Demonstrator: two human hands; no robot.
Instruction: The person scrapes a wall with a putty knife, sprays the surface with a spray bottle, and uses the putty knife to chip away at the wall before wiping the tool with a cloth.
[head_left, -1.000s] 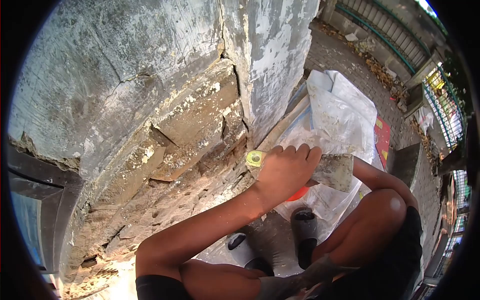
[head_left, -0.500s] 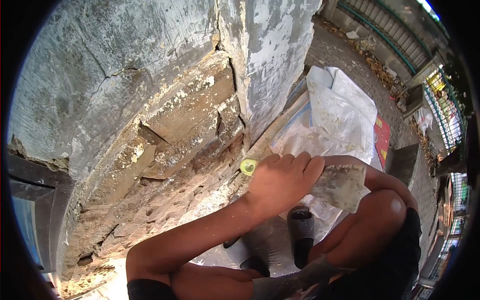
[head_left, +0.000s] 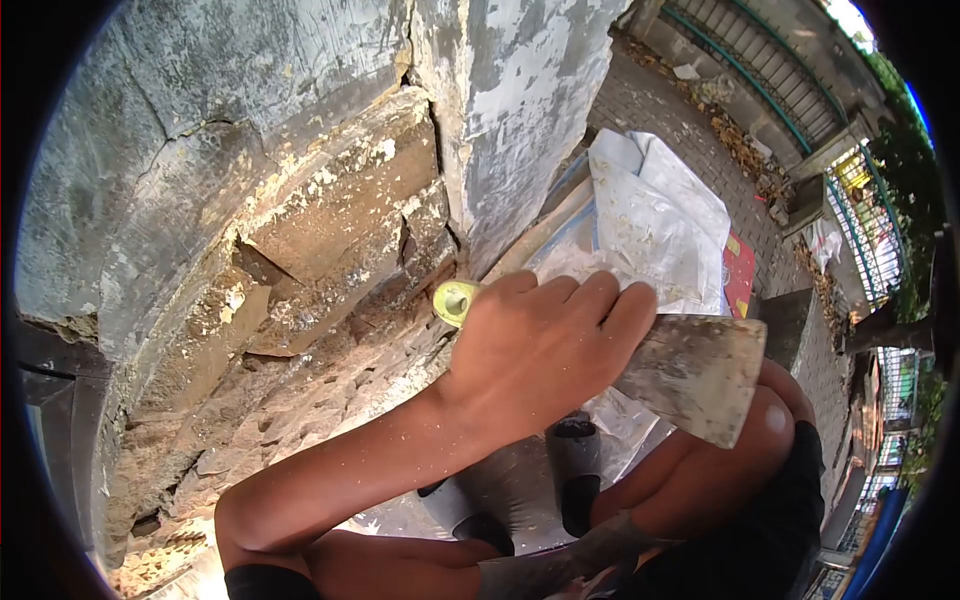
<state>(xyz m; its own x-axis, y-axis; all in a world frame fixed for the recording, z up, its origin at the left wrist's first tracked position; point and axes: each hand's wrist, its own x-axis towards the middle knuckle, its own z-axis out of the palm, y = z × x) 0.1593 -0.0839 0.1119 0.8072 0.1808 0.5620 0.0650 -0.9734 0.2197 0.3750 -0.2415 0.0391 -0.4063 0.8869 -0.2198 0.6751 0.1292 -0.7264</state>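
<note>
My left hand (head_left: 550, 355) is closed around the handle of a scraper, back of the hand towards me. The yellow-green handle end (head_left: 455, 301), with a hole in it, sticks out on the left. On the right the scraper's wide, stained metal blade (head_left: 700, 375) shows beyond my index finger, over my bent knee (head_left: 750, 425). Only a bit of my right arm (head_left: 788, 388) is seen behind the knee; my right hand is hidden. Left of the hand stands a wall with exposed, rough stone (head_left: 340, 220) and flaking paint.
A grey painted pillar (head_left: 520, 110) rises ahead. White sheeting (head_left: 660, 220) lies beside it, with a red piece (head_left: 738, 270) at its edge. Dark boots (head_left: 575, 470) are below the hand. Paving (head_left: 650, 100) and a green railing (head_left: 740, 75) lie farther off.
My left hand and the scraper look larger and nearer, and more of the blade shows. My right forearm, seen behind the blade before, is now mostly hidden. The view has shifted slightly.
</note>
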